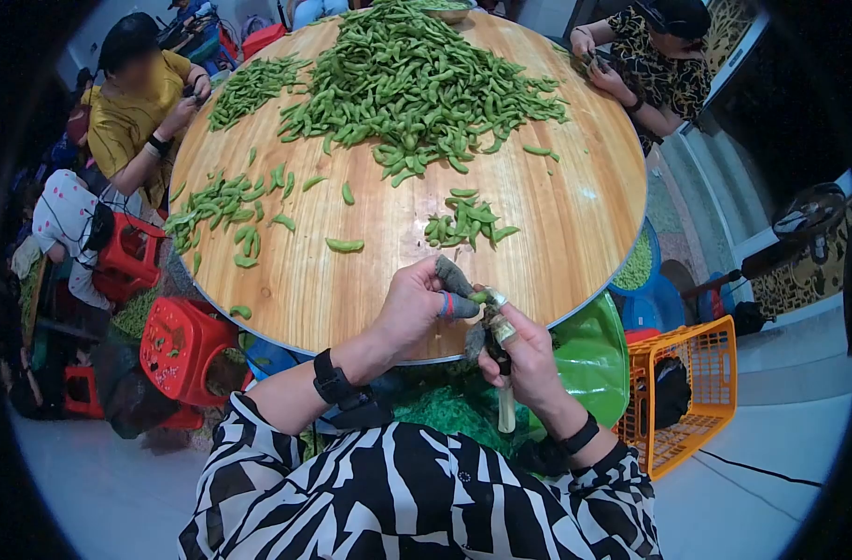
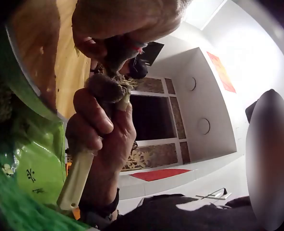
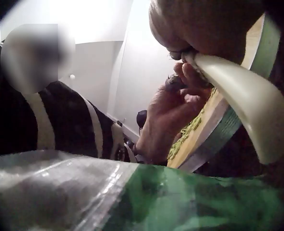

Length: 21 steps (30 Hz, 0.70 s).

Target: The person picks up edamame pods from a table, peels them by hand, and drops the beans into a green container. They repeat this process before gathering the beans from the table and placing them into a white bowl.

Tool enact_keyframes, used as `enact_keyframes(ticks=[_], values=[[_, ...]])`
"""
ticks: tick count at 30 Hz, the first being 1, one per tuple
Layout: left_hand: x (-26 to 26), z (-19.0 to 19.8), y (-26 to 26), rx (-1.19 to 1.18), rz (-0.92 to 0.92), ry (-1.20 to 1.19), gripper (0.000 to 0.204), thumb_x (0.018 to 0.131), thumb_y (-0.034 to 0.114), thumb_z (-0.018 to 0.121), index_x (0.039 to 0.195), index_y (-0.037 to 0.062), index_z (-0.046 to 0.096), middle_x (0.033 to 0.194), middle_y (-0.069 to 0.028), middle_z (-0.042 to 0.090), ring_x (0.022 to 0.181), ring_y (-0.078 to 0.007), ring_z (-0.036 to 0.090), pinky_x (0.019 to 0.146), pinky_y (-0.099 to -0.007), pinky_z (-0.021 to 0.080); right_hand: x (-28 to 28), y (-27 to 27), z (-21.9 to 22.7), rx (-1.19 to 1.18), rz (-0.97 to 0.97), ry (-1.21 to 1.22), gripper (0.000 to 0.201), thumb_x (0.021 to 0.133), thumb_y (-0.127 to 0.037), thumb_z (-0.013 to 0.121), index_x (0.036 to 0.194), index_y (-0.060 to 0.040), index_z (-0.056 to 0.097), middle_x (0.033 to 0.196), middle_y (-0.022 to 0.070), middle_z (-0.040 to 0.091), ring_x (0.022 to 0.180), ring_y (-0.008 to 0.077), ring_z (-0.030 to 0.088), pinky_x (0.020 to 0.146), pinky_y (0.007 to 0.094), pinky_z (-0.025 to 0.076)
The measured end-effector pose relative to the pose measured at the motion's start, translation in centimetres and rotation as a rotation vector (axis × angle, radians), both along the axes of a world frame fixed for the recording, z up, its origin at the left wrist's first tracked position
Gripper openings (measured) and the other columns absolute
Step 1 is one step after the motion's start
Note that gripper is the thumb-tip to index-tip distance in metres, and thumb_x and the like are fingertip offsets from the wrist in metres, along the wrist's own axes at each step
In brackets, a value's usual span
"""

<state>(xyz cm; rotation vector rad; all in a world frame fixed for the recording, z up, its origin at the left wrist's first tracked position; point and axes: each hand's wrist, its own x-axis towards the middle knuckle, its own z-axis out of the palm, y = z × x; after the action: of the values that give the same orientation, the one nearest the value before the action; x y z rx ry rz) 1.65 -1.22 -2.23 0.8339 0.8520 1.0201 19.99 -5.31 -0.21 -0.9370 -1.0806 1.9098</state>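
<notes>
Working at the near rim of the round pale wooden table (image 1: 575,233), just past its edge: the person's left hand (image 1: 417,303), fingers in dark cloth wraps with red and blue bands, pinches a green soybean pod (image 1: 479,298) held over the table's edge; the right hand (image 1: 524,359) curls round a cream-handled small paring tool (image 1: 506,406), its handle pointing down toward the lap, its tip against the pod

- Table top: large heap of green soybean pods (image 1: 417,79) at the far middle; small cluster of pods (image 1: 465,224) near the hands; bare wood between cluster and near rim
- Below the rim: shiny green plastic bag (image 1: 594,359), faint marks on it unreadable in the left wrist view; orange plastic basket (image 1: 692,387) to the right; red plastic stool (image 1: 179,345) to the left
- Far rim: two seated people, one either side
</notes>
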Motion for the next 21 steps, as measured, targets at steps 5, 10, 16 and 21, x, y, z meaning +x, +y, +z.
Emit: enact_keyframes(ticks=[5,10,16,21], values=[[0.18,0.81,-0.16,-0.001,0.016,0.054,0.023,0.072,-0.010,0.068,0.087,0.0014,0.055,0.088,-0.0082,0.065,0.080,-0.0142,0.063,0.075,-0.0283,0.054,-0.03,-0.07,-0.40,0.043,-0.010,0.009,0.043,0.100,-0.022,0.038,0.141,-0.0089,0.036,0.060,0.0012,0.048,0.044,0.0057,0.039,0.040,0.0178,0.032],[0.01,0.74,0.00,0.005,-0.014,0.060,0.023,0.072,-0.010,0.068,0.086,0.0016,0.055,0.088,-0.0079,0.065,0.081,-0.0138,0.063,0.074,-0.0282,0.054,-0.04,-0.05,-0.45,0.033,-0.021,0.041,0.044,0.100,-0.023,0.039,0.141,-0.0076,0.036,0.060,0.0010,0.048,0.044,0.0057,0.038,0.041,0.0178,0.032],[-0.28,0.74,0.06,-0.022,-0.037,0.039,0.023,0.072,-0.010,0.068,0.084,0.0025,0.054,0.084,-0.0054,0.063,0.083,-0.0136,0.063,0.075,-0.0281,0.054,0.52,0.32,-0.86,0.055,0.059,0.059,0.050,0.099,-0.030,0.043,0.140,-0.0040,0.033,0.073,0.0058,0.052,0.048,0.0063,0.039,0.041,0.0186,0.034],[-0.39,0.37,-0.01,-0.006,-0.025,0.020,0.024,0.071,-0.012,0.068,0.084,0.0030,0.054,0.081,-0.0030,0.061,0.084,-0.0135,0.063,0.075,-0.0277,0.054,0.43,0.60,-0.65,-0.031,0.087,0.123,0.044,0.100,-0.021,0.036,0.141,-0.0059,0.035,0.058,0.0030,0.045,0.044,0.0082,0.038,0.041,0.0191,0.033]])
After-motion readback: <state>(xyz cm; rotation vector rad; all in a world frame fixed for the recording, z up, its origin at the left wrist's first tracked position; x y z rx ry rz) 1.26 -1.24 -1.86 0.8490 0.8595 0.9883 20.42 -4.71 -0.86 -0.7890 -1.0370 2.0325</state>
